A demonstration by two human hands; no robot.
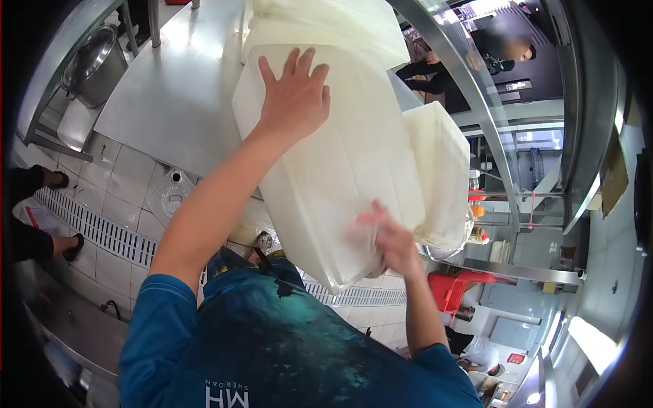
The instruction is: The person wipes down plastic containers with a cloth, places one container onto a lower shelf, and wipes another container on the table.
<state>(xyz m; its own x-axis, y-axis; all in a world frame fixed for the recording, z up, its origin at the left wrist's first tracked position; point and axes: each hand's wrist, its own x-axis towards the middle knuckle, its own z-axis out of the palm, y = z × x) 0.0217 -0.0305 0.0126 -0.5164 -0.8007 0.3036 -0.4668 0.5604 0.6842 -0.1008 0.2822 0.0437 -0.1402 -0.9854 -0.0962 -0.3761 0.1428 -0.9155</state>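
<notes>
1. The large white bin (340, 156) is in front of you, over the steel table (170, 88), its near end jutting past the table's edge.
2. Its long axis runs from over the table back toward your body, slightly rightward.
3. Your left hand (294, 98) lies on its far part, fingers spread wide.
4. Your right hand (398, 245) is closer to the jutting end, at its right side (too blurred to tell its finger spread or grip).
</notes>
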